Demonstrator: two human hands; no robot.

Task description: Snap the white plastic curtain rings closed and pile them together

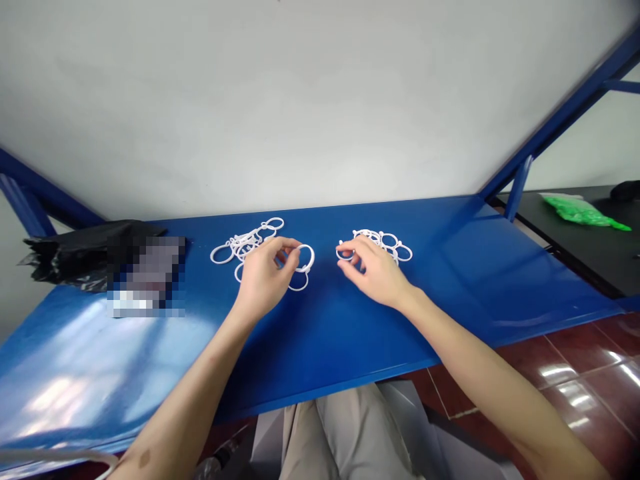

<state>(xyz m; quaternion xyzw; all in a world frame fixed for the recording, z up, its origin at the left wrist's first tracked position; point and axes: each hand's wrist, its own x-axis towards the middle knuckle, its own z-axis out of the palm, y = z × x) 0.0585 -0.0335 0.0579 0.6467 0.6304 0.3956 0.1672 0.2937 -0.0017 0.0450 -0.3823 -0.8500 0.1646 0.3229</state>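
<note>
My left hand is closed in a pinch on a white plastic ring, which stands out to the right of the thumb. Another thin white ring hangs just below it. Behind and left of this hand lies a loose heap of white rings with small knobs. My right hand is over a second group of white rings, thumb and index finger apart. One small ring shows at these fingertips; whether they touch it is unclear. The palm hides part of this group.
The blue tabletop meets a pale wall at the back. A black plastic bag and a blurred-out object lie at the left. Blue frame bars rise at the sides. Green plastic rests on a dark table at right.
</note>
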